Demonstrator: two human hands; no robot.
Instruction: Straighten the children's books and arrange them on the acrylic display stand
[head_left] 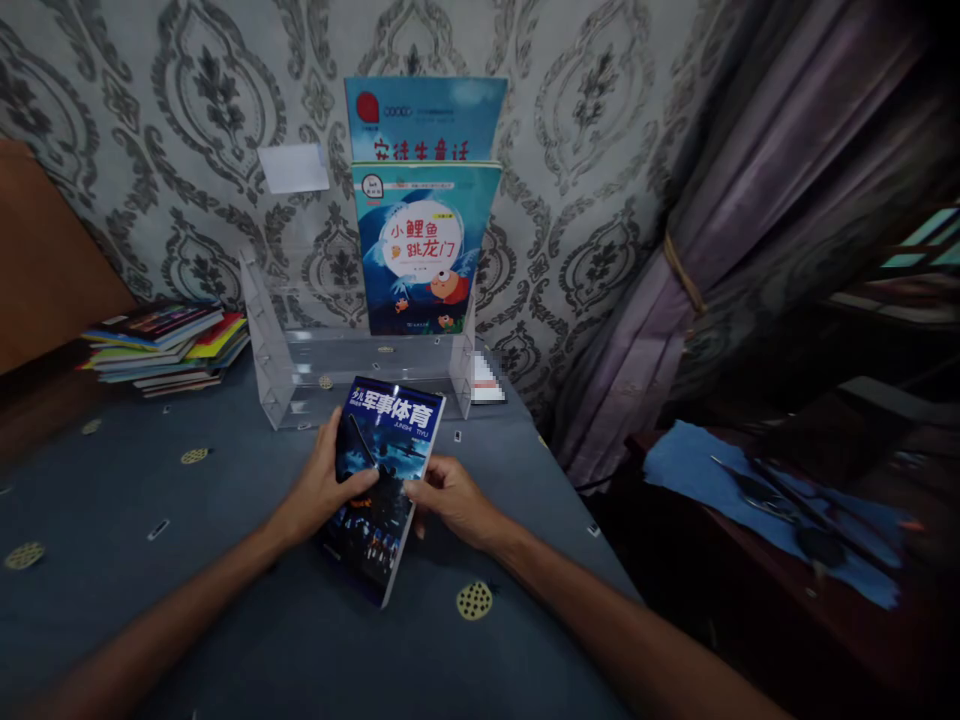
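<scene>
Both of my hands grip a dark blue book [390,440] with white Chinese title letters, held just above the blue-grey tablecloth [247,560]. My left hand [324,487] wraps the book's left edge, thumb across the cover. My right hand [450,500] pinches its right edge. Right behind the book stands a clear acrylic display rack [300,370]. Two light blue children's books stand in the rack's right side, the front one [424,250] showing a fish picture, the back one [424,115] rising above it.
A stack of colourful books [169,345] lies at the left by the wall. A white card [294,167] is stuck on the patterned wallpaper. A purple curtain [720,230] hangs right of the table edge, with dark furniture and blue cloth [750,480] beyond.
</scene>
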